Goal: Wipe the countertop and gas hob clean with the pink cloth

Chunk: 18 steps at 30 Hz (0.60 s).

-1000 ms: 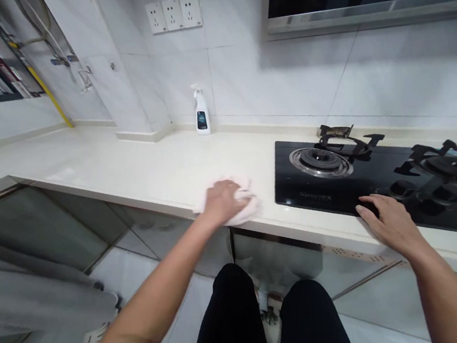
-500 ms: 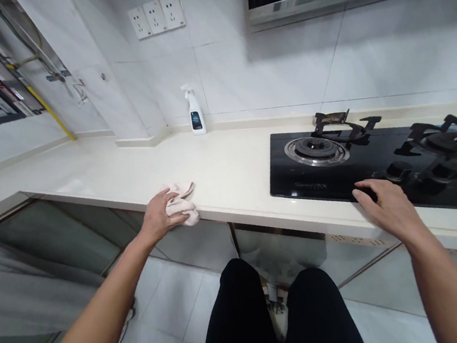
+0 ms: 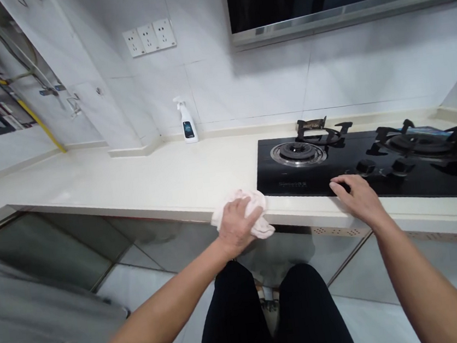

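Note:
My left hand [image 3: 238, 226] presses a crumpled pale pink cloth [image 3: 253, 199] against the front edge of the cream countertop [image 3: 130, 177], close to the hob's left corner. My right hand [image 3: 357, 198] rests with its fingers on the front edge of the black glass gas hob [image 3: 291, 183], just below the control knobs [image 3: 376, 166]. It holds nothing. Two burners with black pan supports stand on the hob, the left burner [image 3: 298, 154] being the nearer one to the cloth.
A white spray bottle [image 3: 186, 122] stands at the back of the countertop, below a triple wall socket [image 3: 149, 38]. A range hood [image 3: 318, 12] hangs above the hob. Glass-fronted lower cabinets [image 3: 56, 251] sit below the counter, with my black-trousered knees [image 3: 269, 310] before them.
My left hand and the cloth have moved right along the counter's front edge, back towards the hob. My right hand stays on the hob edge, and the view has turned slightly.

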Tool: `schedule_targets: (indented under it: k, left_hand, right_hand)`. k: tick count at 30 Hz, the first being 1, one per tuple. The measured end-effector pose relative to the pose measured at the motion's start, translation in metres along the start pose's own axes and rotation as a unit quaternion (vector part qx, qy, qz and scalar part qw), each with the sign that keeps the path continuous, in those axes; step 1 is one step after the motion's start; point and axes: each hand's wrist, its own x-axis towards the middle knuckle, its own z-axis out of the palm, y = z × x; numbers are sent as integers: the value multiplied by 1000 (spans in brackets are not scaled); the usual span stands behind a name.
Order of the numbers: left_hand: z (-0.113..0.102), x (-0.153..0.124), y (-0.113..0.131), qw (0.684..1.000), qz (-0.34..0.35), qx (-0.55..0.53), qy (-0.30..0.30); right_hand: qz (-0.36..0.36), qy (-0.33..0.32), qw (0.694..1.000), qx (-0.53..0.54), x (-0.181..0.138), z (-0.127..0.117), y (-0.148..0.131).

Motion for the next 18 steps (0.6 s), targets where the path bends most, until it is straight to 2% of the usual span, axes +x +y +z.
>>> schedule_targets:
  k: [2, 4, 7, 11, 14, 16, 18]
  left_hand:
    - [9, 20, 29, 998, 55, 2, 11]
    - [17, 39, 58, 995, 95, 5, 26]
    - [30, 67, 101, 991, 131, -2, 38]
    - [46, 100, 155, 986, 160, -19, 45]
    - [57, 123, 187, 978, 197, -38, 50]
    - [61, 136, 203, 970, 229, -72, 41]
    - [60, 149, 215, 964, 229, -133, 22]
  right_hand:
    - [11, 29, 999, 37, -1, -4, -6]
    - [19, 87, 993, 82, -5, -10, -12]
    - [21, 174, 976, 130, -18, -23, -23]
    - [-12, 223, 965, 137, -43, -44, -41]
    - [-8, 262, 957, 123, -60, -63, -47]
    - [23, 297, 947, 117, -68, -77, -43]
    - [62, 342, 929, 127, -75, -91, -35]
